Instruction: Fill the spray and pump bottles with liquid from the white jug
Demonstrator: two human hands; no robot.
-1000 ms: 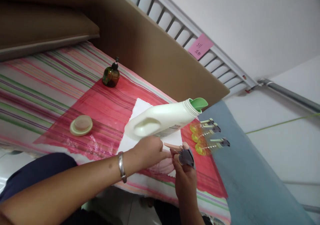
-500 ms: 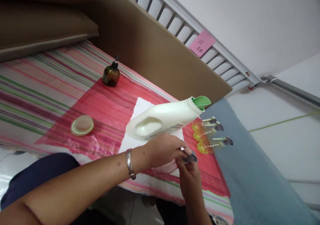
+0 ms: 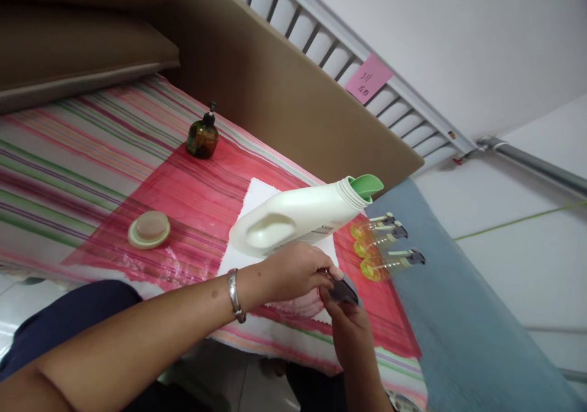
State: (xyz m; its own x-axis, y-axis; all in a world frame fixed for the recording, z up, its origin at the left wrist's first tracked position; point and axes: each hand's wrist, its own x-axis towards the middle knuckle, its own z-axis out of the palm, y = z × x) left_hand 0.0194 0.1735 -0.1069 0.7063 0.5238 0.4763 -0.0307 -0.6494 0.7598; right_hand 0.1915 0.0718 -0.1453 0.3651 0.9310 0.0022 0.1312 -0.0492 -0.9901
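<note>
Well to the left of the white jug, a pale round lid lies on the red sheet that covers part of my striped table; on the jug's far left I see an amber pump bottle. The jug itself is on a white cloth, its long axis running from its base on the left to its mouth on the right, where a green insert pokes out; I can't tell whether it stands or leans. On the jug's near side, past the silver bracelet on my wrist, my left hand has its fingers drawn together, pinching the upper end of a dark grey piece. Under that hand is a pinkish rounded shape I can't make out. The piece sits on the near side of the jug's neck end, its long axis slanting across the jug's line, its free end pointing away from the jug. My right hand, farther from the jug, has thumb and fingers clamped on the piece from below, so neither hand is nearer to it. Right of the jug, three small bottles hold yellow liquid.
</note>
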